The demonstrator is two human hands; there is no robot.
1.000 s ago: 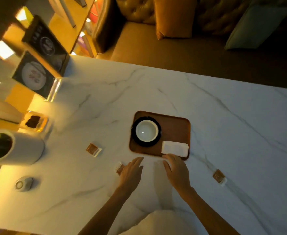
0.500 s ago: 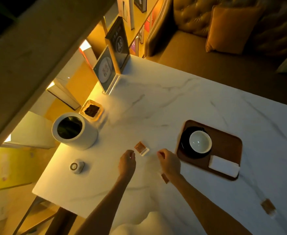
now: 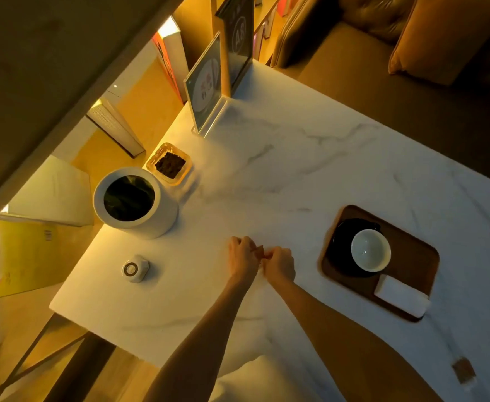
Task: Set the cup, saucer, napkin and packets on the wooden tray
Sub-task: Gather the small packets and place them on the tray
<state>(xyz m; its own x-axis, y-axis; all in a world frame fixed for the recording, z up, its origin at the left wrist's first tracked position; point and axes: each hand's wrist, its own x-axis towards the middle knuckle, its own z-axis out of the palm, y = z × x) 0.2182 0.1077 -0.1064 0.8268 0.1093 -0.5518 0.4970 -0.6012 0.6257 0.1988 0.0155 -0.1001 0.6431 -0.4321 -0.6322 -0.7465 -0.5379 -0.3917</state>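
Observation:
The wooden tray (image 3: 411, 253) lies on the marble table at the right. On it a black saucer (image 3: 339, 250) carries a white cup (image 3: 370, 253), and a folded white napkin (image 3: 401, 295) rests on the tray's near corner. My left hand (image 3: 242, 255) and my right hand (image 3: 278, 264) meet left of the tray, both with curled fingers. They close over small packets, which are mostly hidden. Only a pale sliver shows between the knuckles. Another brown packet (image 3: 464, 371) lies alone on the table at the lower right.
A white cylindrical pot (image 3: 139, 204) and a small glass dish of dark bits (image 3: 169, 165) stand at the table's left edge. A small round white device (image 3: 135, 268) sits near them. An upright menu stand (image 3: 209, 88) is at the far corner, with a sofa beyond.
My view swung left. My right hand, carrying one packet, moved to join my left hand where the other packet lay. That packet no longer shows on the table.

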